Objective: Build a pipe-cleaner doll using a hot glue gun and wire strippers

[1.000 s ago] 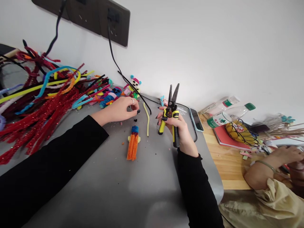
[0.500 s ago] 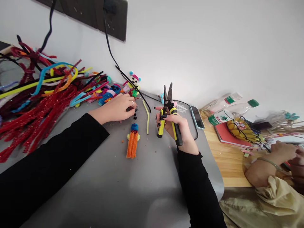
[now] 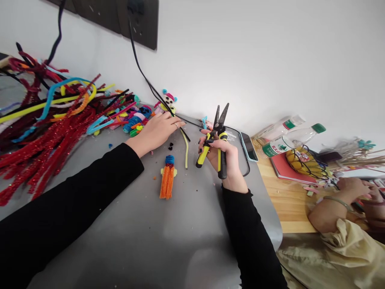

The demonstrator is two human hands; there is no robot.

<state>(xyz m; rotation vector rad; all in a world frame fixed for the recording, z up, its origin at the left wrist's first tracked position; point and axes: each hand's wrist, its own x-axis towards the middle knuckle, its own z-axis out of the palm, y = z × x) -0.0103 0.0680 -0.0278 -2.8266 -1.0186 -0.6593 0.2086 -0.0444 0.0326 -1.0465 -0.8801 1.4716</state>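
My right hand (image 3: pixel 224 156) grips yellow-and-black cutting pliers (image 3: pixel 217 138), blades apart and pointing up. My left hand (image 3: pixel 158 130) lies on the grey tabletop (image 3: pixel 135 224) with fingers stretched out, reaching toward a thin black piece (image 3: pixel 184 132) beside a pale yellow pipe cleaner (image 3: pixel 186 148). A few small black bits (image 3: pixel 171 145) lie just under that hand. An orange pipe-cleaner figure with a blue head (image 3: pixel 167 178) lies between my two hands.
A big heap of red and coloured pipe cleaners (image 3: pixel 51 120) fills the left. Small finished figures (image 3: pixel 168 100) stand by the wall under a black cable (image 3: pixel 144 76). A phone (image 3: pixel 248 146), bottles (image 3: pixel 282 138) and another person's hands (image 3: pixel 351 196) are on the right.
My left hand has slid forward and to the right, its fingers going from curled over the small black bits to stretched out. The pliers' blades have opened wider.
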